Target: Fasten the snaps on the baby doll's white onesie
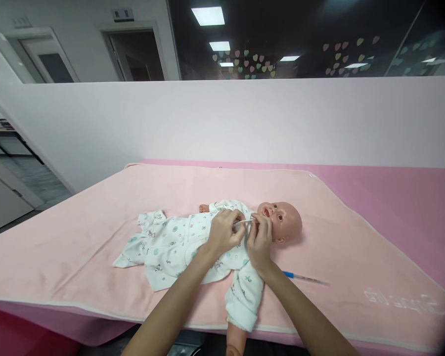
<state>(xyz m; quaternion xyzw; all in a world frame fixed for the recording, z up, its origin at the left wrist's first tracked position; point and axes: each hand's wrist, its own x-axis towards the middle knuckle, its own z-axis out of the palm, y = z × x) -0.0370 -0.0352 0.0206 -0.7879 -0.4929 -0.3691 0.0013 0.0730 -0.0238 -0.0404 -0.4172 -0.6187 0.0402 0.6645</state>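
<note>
Forearms rise from the frame's bottom; our left hand (222, 231) and right hand (259, 242) pinch the tie (244, 223) at the doll (222, 242)'s neck, mid-frame. Romper's on, collar unfastened; thermometer (304, 278) lies right.

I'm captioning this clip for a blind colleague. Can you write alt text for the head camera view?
Two bare hands, left hand and right hand, pinch a thin tie at the collar of a doll in a printed white romper. It lies on a pink blanket; a blue-tipped thermometer lies beside it.
</note>
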